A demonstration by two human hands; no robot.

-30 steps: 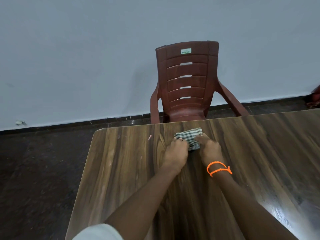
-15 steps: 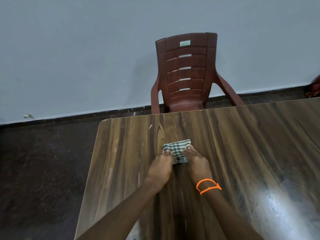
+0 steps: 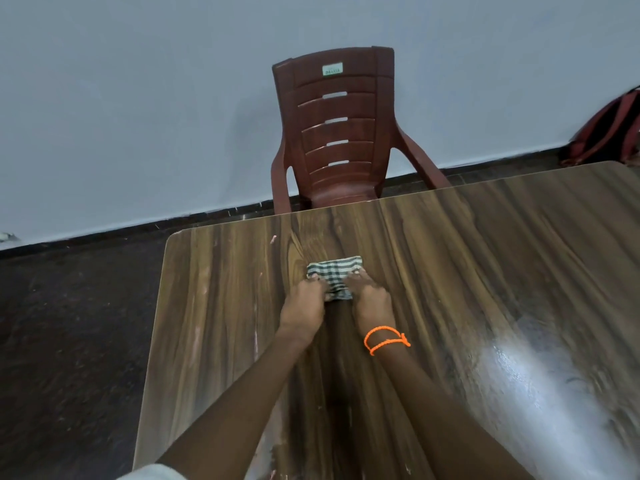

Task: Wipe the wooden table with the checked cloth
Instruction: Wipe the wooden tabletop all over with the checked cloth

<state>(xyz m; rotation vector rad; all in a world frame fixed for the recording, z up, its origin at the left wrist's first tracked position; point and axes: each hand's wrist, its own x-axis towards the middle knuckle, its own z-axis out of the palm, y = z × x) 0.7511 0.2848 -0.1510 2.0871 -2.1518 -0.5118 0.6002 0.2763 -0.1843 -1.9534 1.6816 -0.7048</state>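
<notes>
The folded checked cloth (image 3: 334, 277) is being pinned to the counter (image 3: 485, 271) by both hands, left hand (image 3: 303, 306) and right hand (image 3: 372, 303) gripping its near corners; its long axis is lying crosswise, just beyond the knuckles.

my wooden table (image 3: 450, 271) fills the lower right of the frame, dark streaky grain running away from me, its rounded far-left corner in the middle left. a bright glare sits on the surface at lower right. pale smears streak the left part. the folded checked cloth (image 3: 334, 276) lies flat on the top at centre, and my left hand (image 3: 304, 308) and right hand (image 3: 371, 303) press down on its near edge, side by side.
</notes>
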